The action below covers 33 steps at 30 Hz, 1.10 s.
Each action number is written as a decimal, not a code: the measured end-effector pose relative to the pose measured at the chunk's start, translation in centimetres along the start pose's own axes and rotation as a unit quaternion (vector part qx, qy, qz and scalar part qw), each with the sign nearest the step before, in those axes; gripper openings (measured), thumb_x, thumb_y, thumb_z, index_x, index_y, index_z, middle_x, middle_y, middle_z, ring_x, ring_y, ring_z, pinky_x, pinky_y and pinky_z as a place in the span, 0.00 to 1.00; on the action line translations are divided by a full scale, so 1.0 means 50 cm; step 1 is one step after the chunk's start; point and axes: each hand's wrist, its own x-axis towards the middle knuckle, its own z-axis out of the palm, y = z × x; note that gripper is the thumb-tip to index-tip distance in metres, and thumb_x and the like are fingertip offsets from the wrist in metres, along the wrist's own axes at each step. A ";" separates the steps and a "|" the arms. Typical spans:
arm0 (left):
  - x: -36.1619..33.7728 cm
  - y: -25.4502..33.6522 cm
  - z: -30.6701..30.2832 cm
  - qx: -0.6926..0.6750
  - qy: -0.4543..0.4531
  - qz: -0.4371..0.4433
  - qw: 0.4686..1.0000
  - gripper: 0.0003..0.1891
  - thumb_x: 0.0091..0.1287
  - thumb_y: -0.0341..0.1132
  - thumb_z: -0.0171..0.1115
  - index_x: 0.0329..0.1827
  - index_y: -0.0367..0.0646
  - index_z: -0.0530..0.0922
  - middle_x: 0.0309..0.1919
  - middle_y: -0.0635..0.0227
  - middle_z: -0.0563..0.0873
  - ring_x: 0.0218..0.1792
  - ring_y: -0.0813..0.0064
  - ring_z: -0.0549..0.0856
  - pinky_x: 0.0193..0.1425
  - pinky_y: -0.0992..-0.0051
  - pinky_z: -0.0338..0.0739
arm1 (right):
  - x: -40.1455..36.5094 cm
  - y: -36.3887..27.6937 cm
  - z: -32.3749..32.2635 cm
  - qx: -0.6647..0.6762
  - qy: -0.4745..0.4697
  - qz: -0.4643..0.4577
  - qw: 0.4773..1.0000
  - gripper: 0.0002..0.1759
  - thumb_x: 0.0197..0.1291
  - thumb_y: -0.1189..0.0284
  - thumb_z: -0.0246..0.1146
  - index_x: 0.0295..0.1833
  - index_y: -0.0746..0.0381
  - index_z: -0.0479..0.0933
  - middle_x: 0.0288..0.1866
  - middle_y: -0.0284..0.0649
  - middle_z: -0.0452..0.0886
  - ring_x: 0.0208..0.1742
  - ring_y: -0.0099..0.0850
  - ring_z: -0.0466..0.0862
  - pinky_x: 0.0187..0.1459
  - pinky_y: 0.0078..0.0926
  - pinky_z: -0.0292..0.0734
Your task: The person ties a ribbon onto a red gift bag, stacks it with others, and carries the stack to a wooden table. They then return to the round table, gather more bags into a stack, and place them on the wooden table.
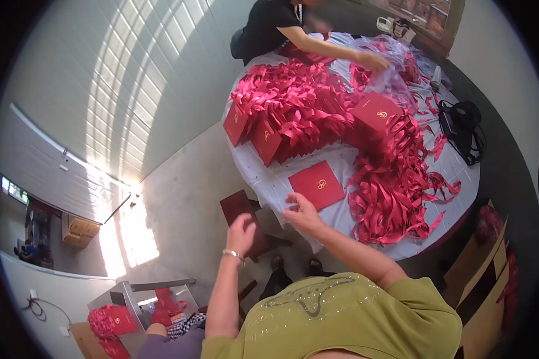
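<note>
A flat red gift bag with a gold emblem (317,185) lies on the white-covered round table (254,173) in front of me. My right hand (303,214) is at its lower left edge, fingers apart and slightly bent. Off the table's edge, over a dark red stool (236,209), my left hand (241,234) hovers with loosely curled fingers and nothing visible in them. Red bags with ribbon handles (293,90) stand packed in a row behind. To the right lies another heap of red ribbons (389,203), with a red bag (374,113) at its far end.
Across the table, a person in black (275,30) reaches over clear plastic wrapping (395,78). A black bag (461,128) rests at the right edge. At lower left, another person's purple clothing (170,346) shows near more red bags (117,320). Wooden furniture (479,281) stands at right.
</note>
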 end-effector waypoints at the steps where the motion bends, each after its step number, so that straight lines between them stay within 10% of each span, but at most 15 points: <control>1: 0.064 -0.023 0.000 0.008 0.013 0.021 1.000 0.16 0.64 0.30 0.65 0.55 0.38 0.78 0.45 0.65 0.87 0.46 0.76 0.84 0.54 0.73 0.80 | 0.027 0.000 0.002 -0.030 0.032 -0.025 0.999 0.38 0.54 0.70 0.70 0.69 0.69 0.64 0.61 0.46 0.74 0.52 0.32 0.80 0.50 0.30 0.79; 8: 0.452 -0.011 -0.055 0.098 -0.009 0.045 0.994 0.31 0.59 0.35 0.68 0.66 0.36 0.70 0.58 0.45 0.81 0.61 0.50 0.79 0.67 0.62 0.73 | 0.198 0.005 0.011 -0.111 0.194 -0.041 0.974 0.57 0.41 0.67 0.78 0.74 0.73 0.54 0.70 0.55 0.64 0.68 0.44 0.70 0.68 0.35 0.68; 21: 0.785 -0.031 -0.003 0.235 -0.144 0.030 0.961 0.76 0.35 0.54 0.82 0.80 0.40 0.33 0.79 0.42 0.42 0.80 0.51 0.40 0.82 0.56 0.36 | 0.395 -0.073 0.106 -0.188 0.517 0.033 0.835 0.78 0.30 0.53 0.83 0.78 0.72 0.37 0.78 0.62 0.48 0.79 0.51 0.52 0.78 0.40 0.51; 33: 0.793 -0.041 0.045 0.179 -0.172 0.064 0.967 0.74 0.43 0.65 0.76 0.79 0.37 0.33 0.77 0.36 0.40 0.79 0.42 0.40 0.80 0.47 0.42 | 0.436 -0.036 0.122 -0.136 0.612 -0.028 0.778 0.68 0.24 0.51 0.83 0.70 0.71 0.55 0.67 0.61 0.62 0.69 0.53 0.63 0.71 0.43 0.60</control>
